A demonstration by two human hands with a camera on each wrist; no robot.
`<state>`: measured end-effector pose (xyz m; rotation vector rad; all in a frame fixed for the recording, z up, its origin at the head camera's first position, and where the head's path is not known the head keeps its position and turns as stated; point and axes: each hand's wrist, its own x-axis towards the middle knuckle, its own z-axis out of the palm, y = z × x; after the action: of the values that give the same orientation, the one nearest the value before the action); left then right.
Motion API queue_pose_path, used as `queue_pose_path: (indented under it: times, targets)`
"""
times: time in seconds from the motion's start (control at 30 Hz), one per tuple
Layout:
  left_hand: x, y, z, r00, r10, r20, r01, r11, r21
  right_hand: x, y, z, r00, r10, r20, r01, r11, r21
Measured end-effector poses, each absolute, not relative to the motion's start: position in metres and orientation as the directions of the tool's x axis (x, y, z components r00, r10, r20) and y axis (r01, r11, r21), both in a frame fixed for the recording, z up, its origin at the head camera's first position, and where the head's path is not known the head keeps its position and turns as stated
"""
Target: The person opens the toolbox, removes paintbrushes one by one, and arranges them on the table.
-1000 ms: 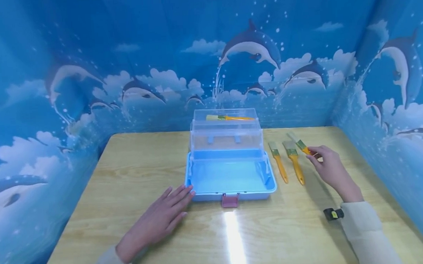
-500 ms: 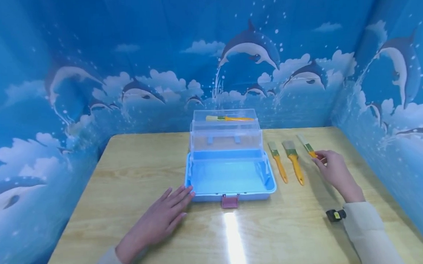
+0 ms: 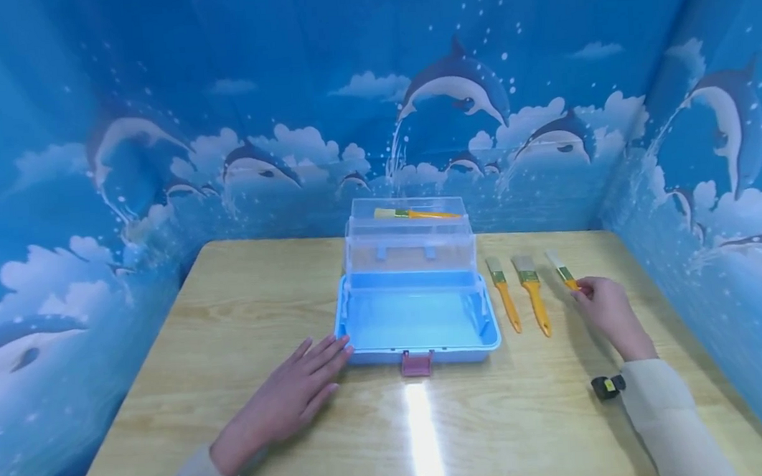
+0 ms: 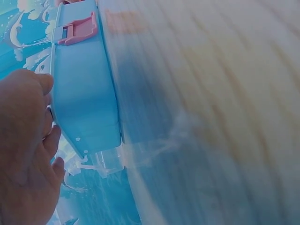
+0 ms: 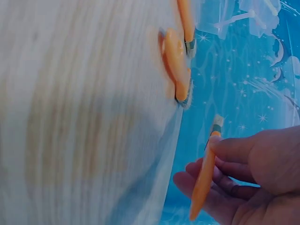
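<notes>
My right hand (image 3: 608,316) pinches the orange handle of a paintbrush (image 3: 561,269) at the right of the table. In the right wrist view, the thumb and fingers hold this paintbrush (image 5: 204,176), its bristles pointing away. Just left of it lie a wide paintbrush (image 3: 532,295) and a narrower paintbrush (image 3: 503,295), side by side. My left hand (image 3: 286,394) lies with fingers straight, its fingertips touching the front left corner of the blue box (image 3: 419,354). The box's clear lid and trays stand raised, and another paintbrush (image 3: 418,213) lies in the upper clear part.
A pink latch (image 3: 416,364) hangs on the box's front. Dolphin-printed blue curtains (image 3: 282,71) enclose the back and sides of the wooden table (image 3: 254,288). A bright light reflection lies on the table in front of the box.
My right hand has moved right and slightly nearer with the paintbrush, widening its distance from the wide paintbrush. The left hand stays at the box corner.
</notes>
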<state>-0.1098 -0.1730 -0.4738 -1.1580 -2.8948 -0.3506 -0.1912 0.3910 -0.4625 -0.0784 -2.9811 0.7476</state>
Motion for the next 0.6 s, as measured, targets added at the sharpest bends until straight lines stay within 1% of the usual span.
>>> queue_pose_path:
  times: [0.23,0.37,0.5,0.6]
  targets:
    - [-0.1093,-0.1740,-0.4749,-0.723,0.682,0.105,0.688,0.698,0.202,-0.1944,0.3950,-0.4646,-0.998,0.065,-0.019,0.066,0.885,-0.461]
    - [-0.1093,-0.1741,-0.4755,-0.724,0.680,0.115,0.688,0.701,0.189,-0.1966,0.3967,-0.4660,-0.998,0.057,-0.022,0.060,0.886,-0.459]
    - [-0.1093,-0.1742,-0.4771,-0.708,0.689,0.153,0.706,0.689,0.164,-0.1980,0.3975,-0.4669,-0.998,0.045,-0.036,0.057,0.890,-0.452]
    - [-0.1092,-0.1742,-0.4770,-0.708,0.687,0.163,0.706,0.687,0.171,-0.1999,0.3967,-0.4669,-0.998,0.047,-0.045,0.062,0.897,-0.438]
